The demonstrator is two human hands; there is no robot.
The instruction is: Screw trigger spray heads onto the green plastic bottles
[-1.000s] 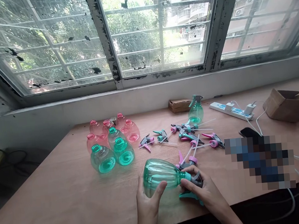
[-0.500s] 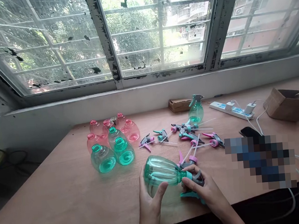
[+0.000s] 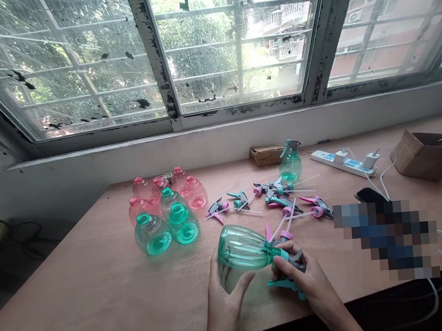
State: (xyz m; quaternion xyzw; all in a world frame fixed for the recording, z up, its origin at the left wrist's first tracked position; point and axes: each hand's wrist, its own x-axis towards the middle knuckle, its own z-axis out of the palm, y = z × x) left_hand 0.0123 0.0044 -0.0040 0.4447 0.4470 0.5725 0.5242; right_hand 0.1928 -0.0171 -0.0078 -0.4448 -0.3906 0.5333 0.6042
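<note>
My left hand cups the belly of a clear green spray bottle that lies sideways just above the wooden table. At the bottle's neck, my right hand is closed on the grey and teal trigger sprayer head. Behind them lie several loose trigger heads, pink and teal, with white dip tubes. To the left stand several empty bottles, green ones in front and pink ones behind.
A finished green spray bottle stands at the back, by a small brown packet. A white power strip with plugs, a dark phone, cables and a cardboard box lie at the right. A window runs behind.
The bottle has tilted, its base rising and swinging slightly right. Both hands kept their hold and shifted a little to the right.
</note>
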